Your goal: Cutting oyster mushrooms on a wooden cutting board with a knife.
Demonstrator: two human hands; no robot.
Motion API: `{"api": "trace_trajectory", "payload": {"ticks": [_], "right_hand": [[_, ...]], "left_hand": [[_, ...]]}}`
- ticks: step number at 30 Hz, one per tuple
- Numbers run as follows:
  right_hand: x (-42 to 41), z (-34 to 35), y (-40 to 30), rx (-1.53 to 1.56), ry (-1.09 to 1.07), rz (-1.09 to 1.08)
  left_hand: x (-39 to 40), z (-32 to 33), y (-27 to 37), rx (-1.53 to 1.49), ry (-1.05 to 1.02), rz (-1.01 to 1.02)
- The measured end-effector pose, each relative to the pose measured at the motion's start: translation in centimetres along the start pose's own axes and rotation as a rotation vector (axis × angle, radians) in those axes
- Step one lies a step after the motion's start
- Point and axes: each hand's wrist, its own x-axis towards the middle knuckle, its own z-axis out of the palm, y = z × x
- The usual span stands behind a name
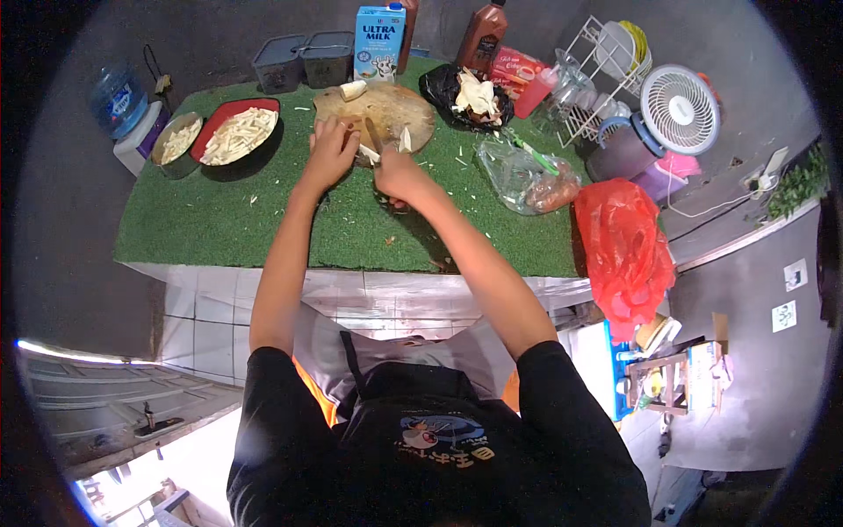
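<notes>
My right hand [406, 176] grips a knife [373, 134], its blade pointing away from me over a round wooden chopping board [413, 109]. My left hand [331, 150] lies on the board's left front edge, fingers close together and thumb toward the blade. Whether those fingers pin anything is hidden. Between the hands, near the blade, is a pale root vegetable piece [368, 154]. Another white wedge [405, 140] lies just beyond my right hand. At the board's back sits a thick peeled chunk [353, 90].
Cut pale sticks fill a red-rimmed bowl [274, 113] and a smaller round container [156, 158] at left. A milk carton [380, 46] stands behind the board. Rightward are a black bag [438, 85] with peelings, a clear bag [504, 178] of brown roots, and a red bag [622, 244].
</notes>
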Motion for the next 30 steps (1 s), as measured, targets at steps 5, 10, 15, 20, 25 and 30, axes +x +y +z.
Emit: {"api": "trace_trajectory", "payload": {"ticks": [5, 10, 15, 20, 25, 30], "right_hand": [[-1.0, -1.9, 2.4, 0.383, 0.065, -0.029], [-2.6, -1.4, 2.0, 0.432, 0.142, 0.021], [-3.0, -1.1, 1.2, 0.477, 0.193, 0.001], [-2.2, -0.2, 0.8, 0.418, 0.114, -0.012], [-1.1, 0.6, 1.8, 0.383, 0.111, -0.046], [-1.5, 0.8, 0.6, 0.362, 0.102, -0.099]], "left_hand": [[-1.1, -1.6, 1.9, 0.134, -0.227, 0.043], [-1.2, -1.4, 1.3, 0.072, -0.168, -0.009], [-1.2, -1.5, 1.2, 0.160, -0.122, -0.054], [-1.3, -1.0, -0.5, 0.175, -0.035, -0.147], [-0.8, -1.1, 0.4, 0.186, -0.075, -0.159], [-1.0, -2.1, 0.8, 0.013, -0.167, -0.145]]}}
